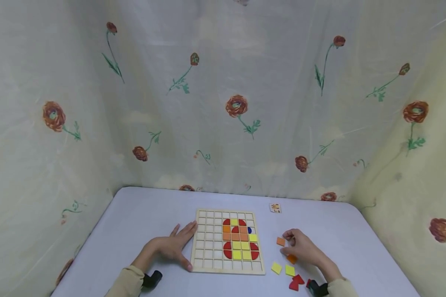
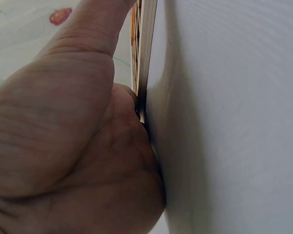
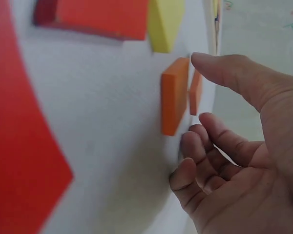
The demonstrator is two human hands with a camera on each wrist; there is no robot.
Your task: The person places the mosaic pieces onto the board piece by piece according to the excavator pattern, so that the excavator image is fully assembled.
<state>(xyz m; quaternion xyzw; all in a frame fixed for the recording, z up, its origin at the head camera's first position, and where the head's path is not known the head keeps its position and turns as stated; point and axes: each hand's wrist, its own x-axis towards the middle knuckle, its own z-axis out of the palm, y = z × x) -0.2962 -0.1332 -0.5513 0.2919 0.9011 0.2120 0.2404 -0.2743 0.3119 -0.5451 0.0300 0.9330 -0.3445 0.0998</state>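
Note:
A wooden grid board (image 1: 208,264) lies on the table, with red, yellow, orange and blue pieces set in its right half. My left hand (image 1: 174,247) rests along the board's left edge, fingers spread and thumb at the near corner. To the right of the board, my right hand (image 1: 301,247) reaches over the loose pieces. Its thumb and index finger stand apart on either side of an orange square tile (image 1: 280,241). Closer to the palm lies another orange tile (image 3: 174,100), below the hand in the head view. The right wrist view shows a gap between the fingertips.
Two yellow tiles (image 1: 276,268) and several red pieces (image 1: 294,285) lie near the right wrist. A small picture card (image 1: 275,208) sits behind the board to the right. Flowered curtains (image 1: 215,123) enclose the white table (image 1: 148,210) at the back and sides.

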